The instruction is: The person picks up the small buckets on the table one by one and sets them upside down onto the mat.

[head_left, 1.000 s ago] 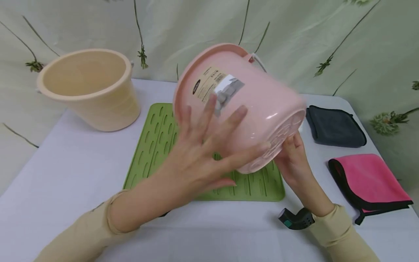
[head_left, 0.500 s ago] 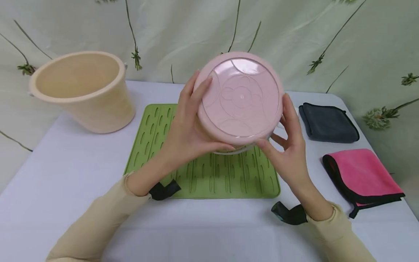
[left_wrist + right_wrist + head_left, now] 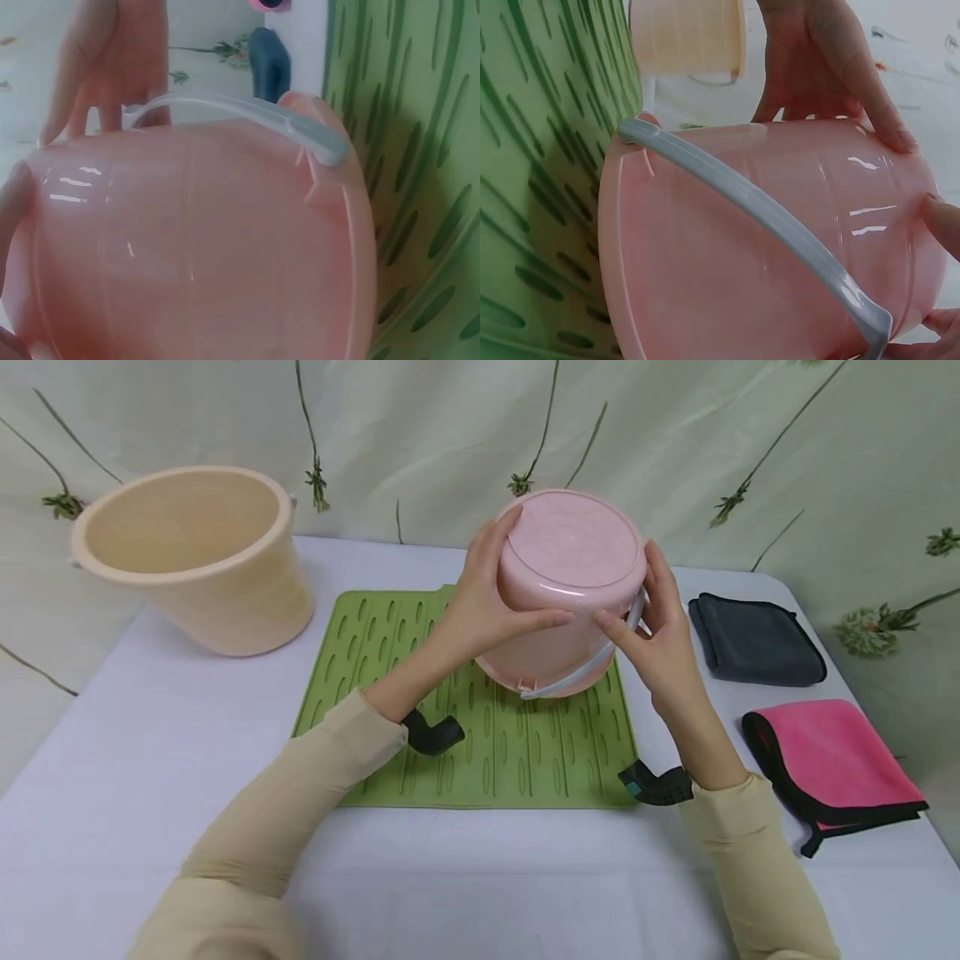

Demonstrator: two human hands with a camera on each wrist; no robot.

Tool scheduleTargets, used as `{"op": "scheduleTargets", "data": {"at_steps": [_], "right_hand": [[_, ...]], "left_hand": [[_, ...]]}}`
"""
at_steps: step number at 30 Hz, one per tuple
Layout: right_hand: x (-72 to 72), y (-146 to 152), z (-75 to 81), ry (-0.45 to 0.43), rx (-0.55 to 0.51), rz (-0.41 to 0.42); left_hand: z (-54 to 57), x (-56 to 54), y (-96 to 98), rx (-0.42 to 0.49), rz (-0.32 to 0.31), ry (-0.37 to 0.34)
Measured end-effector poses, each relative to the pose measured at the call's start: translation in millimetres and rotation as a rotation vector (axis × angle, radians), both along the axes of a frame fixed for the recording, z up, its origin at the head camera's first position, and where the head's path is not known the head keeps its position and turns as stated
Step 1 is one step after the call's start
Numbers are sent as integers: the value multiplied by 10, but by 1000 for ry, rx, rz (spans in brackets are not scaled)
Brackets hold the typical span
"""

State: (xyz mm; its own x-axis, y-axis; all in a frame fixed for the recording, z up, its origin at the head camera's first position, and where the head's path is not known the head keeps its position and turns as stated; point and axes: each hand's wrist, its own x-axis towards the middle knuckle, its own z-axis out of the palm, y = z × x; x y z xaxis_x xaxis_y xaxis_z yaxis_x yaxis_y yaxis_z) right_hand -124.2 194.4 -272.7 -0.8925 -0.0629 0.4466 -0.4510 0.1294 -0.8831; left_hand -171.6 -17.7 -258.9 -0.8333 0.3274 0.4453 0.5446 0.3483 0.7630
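Observation:
A pink bucket is upside down over the green ribbed mat, its base tilted toward me. My left hand grips the left side near the base, thumb across the front. On the other side my right hand holds the bucket, its thumb near the left one. The pale grey handle hangs across the front of the bucket, and right-hand fingers lie beside its upper part. In the left wrist view the bucket's rim is close to the mat; whether it touches I cannot tell.
A cream bucket stands upright at the back left of the white table. To the right lie a folded dark grey cloth and a pink cloth with black edging. A patterned curtain hangs behind.
The pink bucket has turned from lying on its side to base up and come down toward the mat. My left hand has moved from spread against its side to gripping near the base.

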Motion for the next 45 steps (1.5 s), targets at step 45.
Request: {"op": "scheduleTargets", "data": {"at_steps": [45], "right_hand": [[123,484,-387,-420,152,-15]], "left_hand": [[-310,-223,-254,-85,-117,-78]]}}
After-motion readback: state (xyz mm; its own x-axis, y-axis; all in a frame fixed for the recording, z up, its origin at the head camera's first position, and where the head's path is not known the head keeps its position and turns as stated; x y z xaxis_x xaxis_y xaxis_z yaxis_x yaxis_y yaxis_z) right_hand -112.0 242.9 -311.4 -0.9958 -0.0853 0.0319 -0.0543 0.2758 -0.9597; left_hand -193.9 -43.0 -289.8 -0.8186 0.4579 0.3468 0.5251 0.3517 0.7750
